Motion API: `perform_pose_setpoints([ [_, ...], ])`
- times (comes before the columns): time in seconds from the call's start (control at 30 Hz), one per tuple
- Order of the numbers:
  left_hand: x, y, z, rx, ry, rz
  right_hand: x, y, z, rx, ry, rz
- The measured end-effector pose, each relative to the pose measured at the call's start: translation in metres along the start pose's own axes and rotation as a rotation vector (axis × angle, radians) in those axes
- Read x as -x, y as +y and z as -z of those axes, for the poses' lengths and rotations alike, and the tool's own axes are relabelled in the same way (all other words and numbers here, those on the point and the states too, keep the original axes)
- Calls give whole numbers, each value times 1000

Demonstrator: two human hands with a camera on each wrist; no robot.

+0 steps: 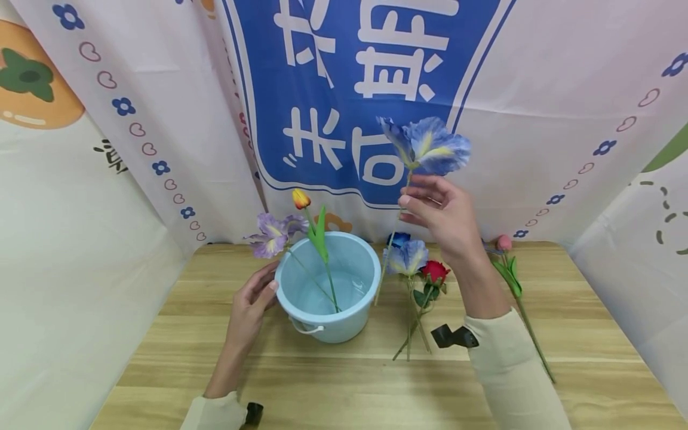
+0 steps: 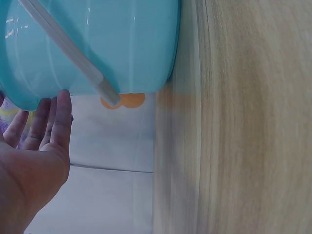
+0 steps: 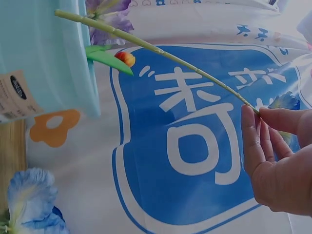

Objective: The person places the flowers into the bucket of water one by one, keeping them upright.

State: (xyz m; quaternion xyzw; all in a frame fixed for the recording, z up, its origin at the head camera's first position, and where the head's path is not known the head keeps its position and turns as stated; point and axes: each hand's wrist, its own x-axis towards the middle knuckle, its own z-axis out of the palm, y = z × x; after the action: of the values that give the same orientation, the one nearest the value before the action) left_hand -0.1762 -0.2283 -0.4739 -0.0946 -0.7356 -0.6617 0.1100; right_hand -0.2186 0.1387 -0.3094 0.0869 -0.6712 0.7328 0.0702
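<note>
My right hand pinches the stem of a blue iris between thumb and fingers, just below its bloom. Its long stem slants down to the right side of a light blue bucket. With fairly straight fingers, my left hand rests against the bucket's left rim, the thumb near the edge. Inside the bucket lean a purple iris and an orange-yellow tulip with green leaves. The left wrist view has the left hand touching the bucket wall.
Right of the bucket lie another blue iris, a dark blue flower and a red rose, stems crossing. Farther right, beyond the right forearm, lies a pink tulip. A printed cloth hangs behind the wooden table.
</note>
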Motion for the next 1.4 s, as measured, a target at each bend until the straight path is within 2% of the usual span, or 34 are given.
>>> perform_pose_setpoints([
  [0.83,1,-1,2,2,-7,-6,-26,-1,-46,-16,-63,-39],
  [1.2,1,-1,2,1,-8,-8,-24,13,-66,-18,-89,-29],
  [1.4,1,-1,1,13,-13,-15,-23,27,-76,27,-99,-51],
])
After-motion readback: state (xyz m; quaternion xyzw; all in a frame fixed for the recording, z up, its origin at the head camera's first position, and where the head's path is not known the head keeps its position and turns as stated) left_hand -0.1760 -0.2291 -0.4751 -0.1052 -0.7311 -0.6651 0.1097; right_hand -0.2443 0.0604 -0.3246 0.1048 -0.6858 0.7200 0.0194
